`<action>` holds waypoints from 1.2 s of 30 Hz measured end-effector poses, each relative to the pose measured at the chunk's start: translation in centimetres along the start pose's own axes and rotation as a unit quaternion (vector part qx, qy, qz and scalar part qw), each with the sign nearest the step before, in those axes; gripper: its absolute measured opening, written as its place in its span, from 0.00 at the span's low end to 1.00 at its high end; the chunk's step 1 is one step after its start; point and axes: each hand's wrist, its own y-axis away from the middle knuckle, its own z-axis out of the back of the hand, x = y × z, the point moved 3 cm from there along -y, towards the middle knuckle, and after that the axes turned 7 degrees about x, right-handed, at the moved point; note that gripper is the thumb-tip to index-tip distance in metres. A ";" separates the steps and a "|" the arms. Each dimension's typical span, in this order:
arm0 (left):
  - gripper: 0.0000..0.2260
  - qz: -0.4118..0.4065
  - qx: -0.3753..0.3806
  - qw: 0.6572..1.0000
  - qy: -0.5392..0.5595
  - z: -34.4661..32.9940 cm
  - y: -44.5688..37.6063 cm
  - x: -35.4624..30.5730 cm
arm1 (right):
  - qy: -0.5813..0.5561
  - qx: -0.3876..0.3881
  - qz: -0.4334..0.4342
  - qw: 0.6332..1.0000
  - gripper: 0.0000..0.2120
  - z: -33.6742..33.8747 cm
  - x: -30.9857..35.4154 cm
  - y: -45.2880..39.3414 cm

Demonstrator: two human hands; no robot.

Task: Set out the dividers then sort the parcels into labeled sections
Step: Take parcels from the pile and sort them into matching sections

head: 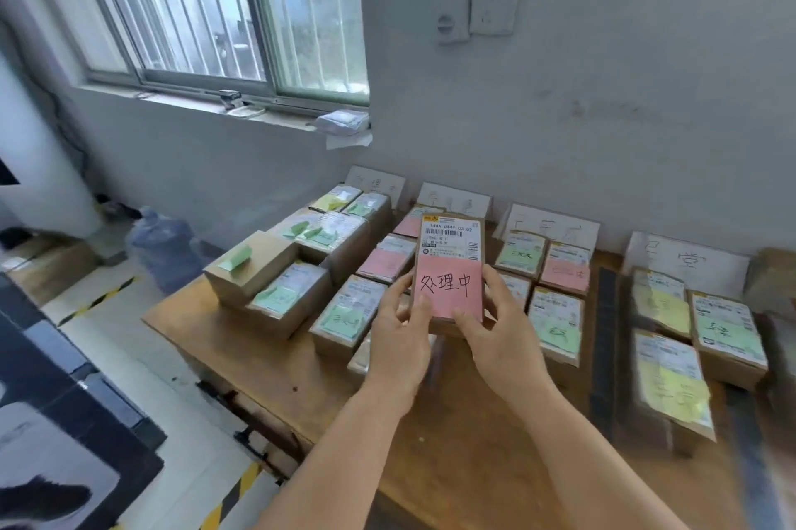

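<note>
I hold a brown cardboard parcel (pixel 450 267) upright above the table, its face towards me, with a white shipping label on top and a pink note with black handwriting below. My left hand (pixel 398 329) grips its lower left edge and my right hand (pixel 499 327) grips its lower right edge. Beneath and around it, several parcels with green, pink and yellow notes lie in rows on the wooden table (pixel 267 348). White handwritten label cards (pixel 454 200) lean against the wall behind the rows. A black divider strip (pixel 605 340) lies between two rows on the right.
A large blue water jug (pixel 161 247) stands on the floor left of the table. The table's left edge drops to a floor with yellow-black tape (pixel 99 299). A window (pixel 215 8) fills the left wall. A dark object (pixel 64 422) sits at the lower left.
</note>
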 end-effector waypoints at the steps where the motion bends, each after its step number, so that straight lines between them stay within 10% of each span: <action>1: 0.15 -0.003 0.001 1.000 0.005 1.7 -0.4 -0.3 | -0.001 0.000 0.008 1.000 0.31 -1.5 0.8 -0.4; 17: 0.10 0.028 -0.054 0.998 0.008 23.4 -6.0 -1.6 | 0.096 0.066 0.049 0.992 0.32 -21.1 9.3 -5.9; 36: 0.13 0.150 -0.148 0.960 -0.184 27.2 -15.0 3.0 | 0.318 0.215 -0.008 0.923 0.11 -27.8 6.4 -13.4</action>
